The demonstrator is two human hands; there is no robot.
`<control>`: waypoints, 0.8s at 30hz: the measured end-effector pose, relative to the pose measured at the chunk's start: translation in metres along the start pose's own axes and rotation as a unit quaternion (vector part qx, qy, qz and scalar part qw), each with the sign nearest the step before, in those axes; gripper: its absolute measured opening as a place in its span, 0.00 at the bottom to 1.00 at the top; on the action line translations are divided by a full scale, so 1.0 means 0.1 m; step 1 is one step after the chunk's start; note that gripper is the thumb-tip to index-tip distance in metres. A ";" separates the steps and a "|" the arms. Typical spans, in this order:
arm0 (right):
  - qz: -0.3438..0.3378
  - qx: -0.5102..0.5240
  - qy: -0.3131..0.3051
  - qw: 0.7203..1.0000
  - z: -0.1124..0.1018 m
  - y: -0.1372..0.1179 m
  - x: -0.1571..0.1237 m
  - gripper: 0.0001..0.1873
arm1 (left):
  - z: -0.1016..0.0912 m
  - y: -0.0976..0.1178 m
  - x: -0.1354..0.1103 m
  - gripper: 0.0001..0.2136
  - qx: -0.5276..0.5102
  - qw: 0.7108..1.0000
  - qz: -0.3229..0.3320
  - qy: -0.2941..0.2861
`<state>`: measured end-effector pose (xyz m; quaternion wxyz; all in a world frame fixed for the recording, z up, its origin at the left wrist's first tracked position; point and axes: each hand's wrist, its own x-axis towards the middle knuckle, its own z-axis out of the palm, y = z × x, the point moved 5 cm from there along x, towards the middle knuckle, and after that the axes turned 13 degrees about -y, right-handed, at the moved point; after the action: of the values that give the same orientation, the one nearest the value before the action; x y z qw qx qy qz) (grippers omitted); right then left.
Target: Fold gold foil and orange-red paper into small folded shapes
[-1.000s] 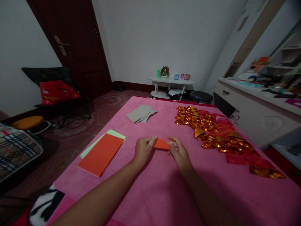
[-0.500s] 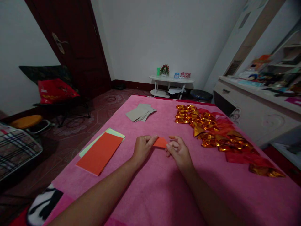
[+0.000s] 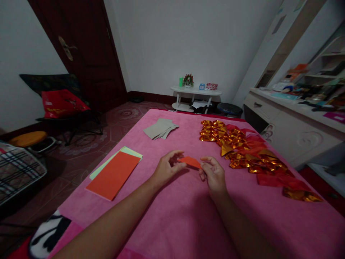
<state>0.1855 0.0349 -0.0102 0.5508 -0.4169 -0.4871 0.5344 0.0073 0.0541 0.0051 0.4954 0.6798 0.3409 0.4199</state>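
Note:
A small folded orange paper [image 3: 190,162] is lifted just above the pink cloth [image 3: 188,223] in the middle of the view. My left hand [image 3: 167,168] pinches its left end between thumb and fingers. At the paper's right end, my right hand [image 3: 214,176] grips it with curled fingers. To the left lies a stack of orange and pale green paper sheets [image 3: 114,173].
A pile of grey cards [image 3: 161,128] sits at the far side of the cloth. A long heap of gold and red foil pieces [image 3: 250,158] runs along the right. Beyond are a white side table [image 3: 196,96], a dark door [image 3: 88,54], a chair with a red bag [image 3: 60,102] and a white dresser [image 3: 291,126].
The orange paper has risen off the cloth and tilted. Both hands shifted slightly right and lifted, the left hand's fingers opening into a pinch.

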 end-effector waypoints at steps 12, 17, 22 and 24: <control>0.019 -0.005 -0.017 1.000 0.03 0.02 0.00 0.12 | 0.02 0.04 0.00 0.14 0.097 0.995 0.021 -0.011; 0.016 -0.044 -0.034 0.998 0.07 0.02 0.00 0.12 | 0.02 0.00 0.02 0.13 0.092 0.996 0.019 -0.007; -0.020 -0.157 -0.051 0.986 0.17 0.00 -0.04 0.13 | 0.00 -0.09 0.02 0.14 0.072 0.997 0.006 0.016; -0.040 -0.196 -0.054 0.978 0.19 0.02 -0.05 0.14 | 0.00 -0.10 0.01 0.15 0.072 0.997 0.000 0.024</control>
<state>0.1664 0.0293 -0.0087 0.4522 -0.4672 -0.6280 0.4276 0.0075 0.0578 -0.0041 0.4367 0.7034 0.3821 0.4104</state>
